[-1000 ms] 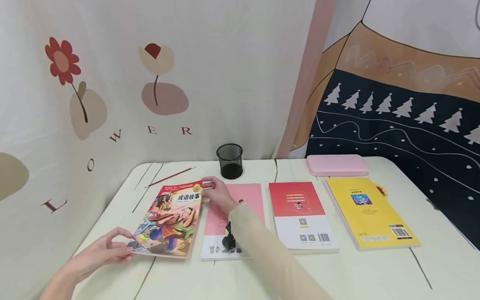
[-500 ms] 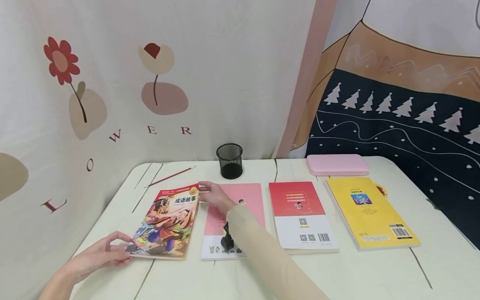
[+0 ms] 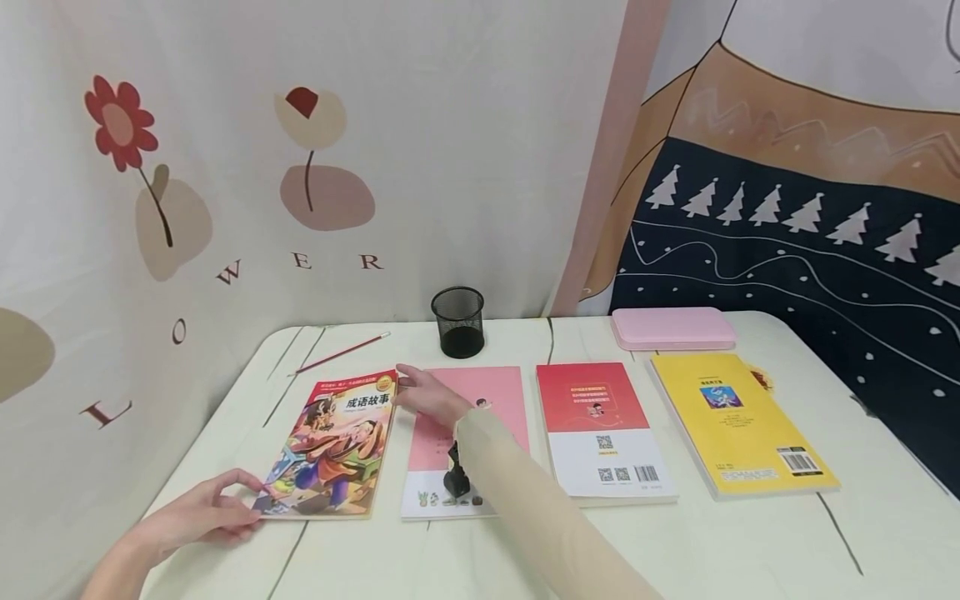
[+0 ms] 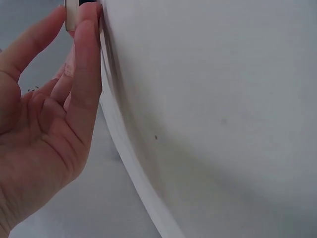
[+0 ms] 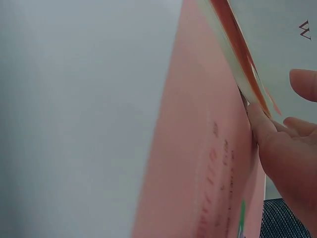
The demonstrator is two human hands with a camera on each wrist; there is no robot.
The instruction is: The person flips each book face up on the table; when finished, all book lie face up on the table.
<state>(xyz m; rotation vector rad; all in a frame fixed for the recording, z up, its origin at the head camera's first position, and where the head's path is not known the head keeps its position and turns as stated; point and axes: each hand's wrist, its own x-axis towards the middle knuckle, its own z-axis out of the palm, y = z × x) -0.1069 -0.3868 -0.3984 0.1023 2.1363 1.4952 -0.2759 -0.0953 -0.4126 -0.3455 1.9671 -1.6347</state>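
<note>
A colourful picture-covered book (image 3: 333,450) lies at the left of the table, its cover facing up. My left hand (image 3: 198,512) pinches its lower left corner; in the left wrist view the corner (image 4: 72,16) sits between thumb and fingers. At the upper right edge, my right hand (image 3: 431,396) touches the book with its fingers. The right wrist view shows the fingers (image 5: 265,124) against the book's side (image 5: 237,44), while the thumb stands off from it. Under the right forearm lies a pink book (image 3: 491,387), partly hidden by hand and sleeve.
A red and white book (image 3: 600,417) and a yellow book (image 3: 738,425) lie in the row to the right. Behind stand a black mesh pen holder (image 3: 457,325) and a pink case (image 3: 673,329). A red pencil (image 3: 341,354) lies at the back left.
The picture-covered book has come down and slightly left, its upper right corner lowered. The right hand moved left with it, and its thumb side has eased. The left hand stays at the corner.
</note>
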